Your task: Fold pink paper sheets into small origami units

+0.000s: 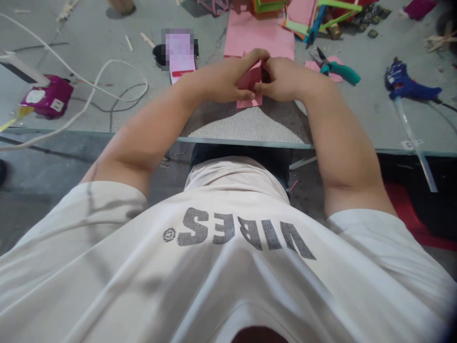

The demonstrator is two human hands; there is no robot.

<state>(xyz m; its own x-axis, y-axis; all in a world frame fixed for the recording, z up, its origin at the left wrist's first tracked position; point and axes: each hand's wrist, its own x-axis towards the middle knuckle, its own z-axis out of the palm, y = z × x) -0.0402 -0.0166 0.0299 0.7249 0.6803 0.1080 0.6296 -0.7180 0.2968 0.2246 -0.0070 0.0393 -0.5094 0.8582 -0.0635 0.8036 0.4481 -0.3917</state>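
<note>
Both hands meet over a small folded piece of pink paper [254, 76] near the table's front edge. My left hand [232, 78] grips its left side, thumb low and index finger reaching over the top. From the right, my right hand [283, 78] closes on the same piece, its thumb near the lower middle. Part of the folded paper is hidden by the fingers. Just beyond lies a larger pink sheet [259, 35], flat on the table.
Teal-handled pliers [342, 72] and a blue glue gun [410, 85] lie to the right. At left are a phone [180, 52], a purple power socket block [50, 97] and a white cable [102, 71]. Coloured paper frames [269, 5] stand at the back.
</note>
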